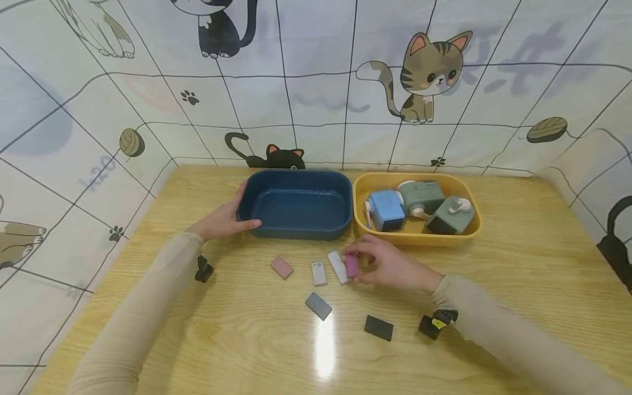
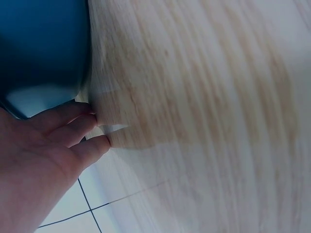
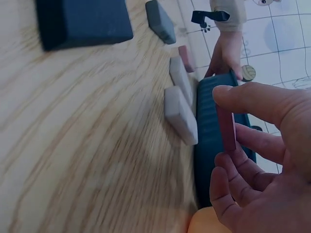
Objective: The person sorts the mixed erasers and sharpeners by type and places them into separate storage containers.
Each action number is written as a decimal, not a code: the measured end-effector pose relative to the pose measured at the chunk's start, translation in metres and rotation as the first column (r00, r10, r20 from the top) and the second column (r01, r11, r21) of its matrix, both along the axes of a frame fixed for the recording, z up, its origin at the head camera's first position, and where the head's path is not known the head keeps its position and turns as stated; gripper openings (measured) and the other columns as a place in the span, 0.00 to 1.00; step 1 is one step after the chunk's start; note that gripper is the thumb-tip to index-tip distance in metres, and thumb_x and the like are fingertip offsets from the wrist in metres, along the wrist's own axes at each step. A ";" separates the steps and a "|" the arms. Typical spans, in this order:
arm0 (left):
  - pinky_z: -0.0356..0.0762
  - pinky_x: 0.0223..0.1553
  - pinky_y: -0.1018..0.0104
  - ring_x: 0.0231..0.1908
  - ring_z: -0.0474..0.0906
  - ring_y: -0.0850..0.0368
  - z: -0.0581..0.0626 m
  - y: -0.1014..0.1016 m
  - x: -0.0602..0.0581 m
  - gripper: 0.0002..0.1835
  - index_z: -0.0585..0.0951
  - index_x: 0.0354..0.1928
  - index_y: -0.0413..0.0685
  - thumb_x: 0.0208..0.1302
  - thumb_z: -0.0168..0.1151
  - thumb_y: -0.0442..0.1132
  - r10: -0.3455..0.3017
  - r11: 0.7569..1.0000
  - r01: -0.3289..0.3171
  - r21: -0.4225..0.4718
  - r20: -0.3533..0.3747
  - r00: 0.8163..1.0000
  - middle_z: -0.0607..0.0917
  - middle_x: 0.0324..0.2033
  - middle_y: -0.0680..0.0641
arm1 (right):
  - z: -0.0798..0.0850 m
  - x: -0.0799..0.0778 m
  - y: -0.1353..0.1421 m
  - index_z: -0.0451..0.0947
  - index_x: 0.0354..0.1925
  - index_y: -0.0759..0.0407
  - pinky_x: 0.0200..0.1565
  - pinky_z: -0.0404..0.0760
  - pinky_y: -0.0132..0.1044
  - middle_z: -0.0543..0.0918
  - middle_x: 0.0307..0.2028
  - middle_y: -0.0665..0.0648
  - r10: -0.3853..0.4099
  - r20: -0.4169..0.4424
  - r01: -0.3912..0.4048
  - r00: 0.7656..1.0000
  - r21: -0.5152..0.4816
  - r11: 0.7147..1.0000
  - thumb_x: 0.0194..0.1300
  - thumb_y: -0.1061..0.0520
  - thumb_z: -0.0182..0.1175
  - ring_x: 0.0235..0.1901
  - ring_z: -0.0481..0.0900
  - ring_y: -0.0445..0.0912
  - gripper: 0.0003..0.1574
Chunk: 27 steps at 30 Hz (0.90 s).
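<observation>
Frame Edges Are Cutting Off Plenty

In the head view, most fingers of the left hand point(image 1: 224, 218) are going unseen beside the blue box point(image 1: 301, 234), and the right hand point(image 1: 387, 263) is covering part of the bright pink block point(image 1: 351, 266). The mark point(image 1: 318, 265) on the shorter white block point(image 1: 319, 276) is looking too small to read. The bottom edge is cropping the left sleeve point(image 1: 148, 312). In the left wrist view, the bench point(image 2: 204, 97) is looking blurred. In the right wrist view, the top edge is slicing off the black block point(image 3: 85, 22), and the bottom edge is cropping the yellow box point(image 3: 206, 222).
</observation>
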<state>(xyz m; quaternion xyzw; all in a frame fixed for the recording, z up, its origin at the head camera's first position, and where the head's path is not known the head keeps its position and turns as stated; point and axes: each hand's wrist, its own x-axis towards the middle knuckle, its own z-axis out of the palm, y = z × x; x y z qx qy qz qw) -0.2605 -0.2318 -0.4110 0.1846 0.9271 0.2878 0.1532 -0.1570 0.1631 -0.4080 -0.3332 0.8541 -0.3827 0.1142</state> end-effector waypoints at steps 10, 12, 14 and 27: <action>0.59 0.62 0.40 0.54 0.73 0.33 0.000 0.001 0.002 0.60 0.26 0.74 0.60 0.61 0.63 0.60 -0.006 1.000 0.006 0.015 -0.002 1.000 0.55 0.68 0.26 | 0.007 0.003 -0.007 0.78 0.56 0.61 0.44 0.79 0.43 0.76 0.50 0.55 0.002 0.015 -0.002 1.000 -0.014 1.000 0.52 0.62 0.73 0.45 0.75 0.49 0.31; 0.58 0.63 0.40 0.57 0.70 0.31 0.000 0.001 0.002 0.60 0.25 0.74 0.60 0.61 0.62 0.60 -0.005 1.000 0.005 0.013 0.001 1.000 0.49 0.70 0.28 | 0.008 0.002 -0.007 0.78 0.56 0.61 0.44 0.79 0.43 0.76 0.50 0.54 0.008 0.008 -0.008 1.000 -0.013 1.000 0.52 0.62 0.73 0.45 0.75 0.50 0.32; 0.58 0.63 0.41 0.57 0.70 0.31 0.000 0.001 0.001 0.60 0.25 0.74 0.61 0.61 0.63 0.61 0.004 1.000 -0.004 0.007 0.010 1.000 0.48 0.71 0.29 | 0.010 0.000 -0.008 0.78 0.56 0.61 0.44 0.79 0.43 0.76 0.49 0.54 0.016 0.001 -0.016 1.000 -0.009 1.000 0.53 0.62 0.73 0.45 0.75 0.51 0.31; 0.59 0.62 0.40 0.57 0.70 0.31 0.001 0.001 0.000 0.60 0.26 0.75 0.58 0.61 0.62 0.61 0.000 1.000 0.000 -0.004 0.018 1.000 0.51 0.70 0.27 | 0.033 -0.004 -0.013 0.78 0.56 0.60 0.44 0.77 0.43 0.75 0.48 0.52 0.069 -0.049 -0.065 0.996 0.078 0.995 0.55 0.60 0.71 0.46 0.74 0.50 0.29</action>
